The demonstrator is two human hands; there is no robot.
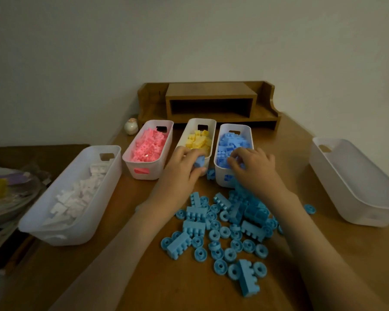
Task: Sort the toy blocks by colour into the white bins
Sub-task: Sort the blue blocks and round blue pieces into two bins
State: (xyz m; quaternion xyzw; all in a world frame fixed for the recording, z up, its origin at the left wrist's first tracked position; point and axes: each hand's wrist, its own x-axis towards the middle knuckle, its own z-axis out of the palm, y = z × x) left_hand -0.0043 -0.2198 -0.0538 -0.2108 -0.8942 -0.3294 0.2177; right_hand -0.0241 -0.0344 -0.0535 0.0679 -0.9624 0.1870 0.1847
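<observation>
A blue block is pinched by the left hand; the grip of the right hand cannot be told. The blue bin is laid lengthwise towards the wall.

your left hand pinches a blue block just in front of the near end of the yellow bin. your right hand sits over the near end of the blue bin, fingers curled down among the blocks there; whether they grip one is unclear. to the left stand the pink bin and a longer bin of white blocks; well off to the right lies an empty bin. between your forearms a loose pile of blue pieces, bricks and round ones, spreads on the wooden table. a wooden shelf stands behind the bins, with a small round ornament beside the pink bin.
</observation>
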